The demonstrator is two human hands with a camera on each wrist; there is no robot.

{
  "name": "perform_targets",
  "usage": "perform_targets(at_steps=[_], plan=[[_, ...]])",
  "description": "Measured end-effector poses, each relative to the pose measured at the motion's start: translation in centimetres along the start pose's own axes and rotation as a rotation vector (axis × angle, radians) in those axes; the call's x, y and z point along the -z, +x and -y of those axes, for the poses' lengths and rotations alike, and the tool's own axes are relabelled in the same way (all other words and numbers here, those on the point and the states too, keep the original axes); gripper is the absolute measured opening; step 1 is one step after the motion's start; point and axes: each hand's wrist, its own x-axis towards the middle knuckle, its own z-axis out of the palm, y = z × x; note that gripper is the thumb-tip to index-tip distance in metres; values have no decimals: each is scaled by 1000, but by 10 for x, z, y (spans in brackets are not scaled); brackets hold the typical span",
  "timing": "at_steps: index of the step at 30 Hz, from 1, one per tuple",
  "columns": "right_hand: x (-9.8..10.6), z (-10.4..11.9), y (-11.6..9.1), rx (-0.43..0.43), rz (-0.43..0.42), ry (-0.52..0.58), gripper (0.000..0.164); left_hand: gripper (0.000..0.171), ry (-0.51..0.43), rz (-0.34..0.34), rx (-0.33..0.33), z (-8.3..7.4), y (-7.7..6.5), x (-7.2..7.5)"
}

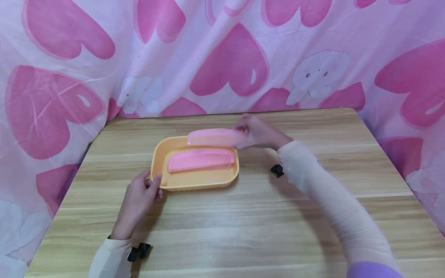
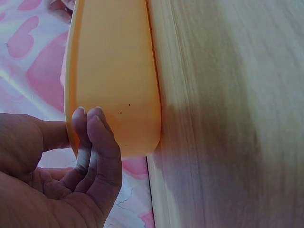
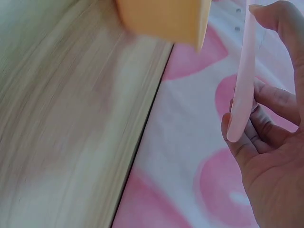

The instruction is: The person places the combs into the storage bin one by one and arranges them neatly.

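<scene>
A yellow-orange plastic basket (image 1: 194, 186) stands on the table, and my left hand (image 1: 140, 195) pinches its left front corner. In the left wrist view the thumb and fingers (image 2: 102, 142) of that hand grip the rim. Inside the basket lies a pink comb (image 1: 201, 159), its teeth towards me. A second pink comb (image 1: 212, 137) is held by one end in my right hand (image 1: 259, 133), above the basket's back rim. The right wrist view shows this comb (image 3: 243, 95) edge-on between thumb and fingers.
The wood-grain table (image 1: 222, 227) runs back to a pink heart-patterned curtain (image 1: 229, 61). Black clips (image 1: 277, 170) are at both wrists.
</scene>
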Motion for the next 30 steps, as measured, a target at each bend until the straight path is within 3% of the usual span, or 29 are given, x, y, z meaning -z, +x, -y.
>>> perform_targets(at_steps=[4,12,21,30], plan=[[-9,14,12,-11,46,23,41,55,3,-1,3,0,1,0],[-35,31,31,9,127,-35,39,56,-1,-3,4,1,0,0],[-57,31,36,-44,165,-44,53,55,12,-6,15,1,1,0],[-64,28,35,-47,204,-58,46,56,14,1,6,1,0,0]])
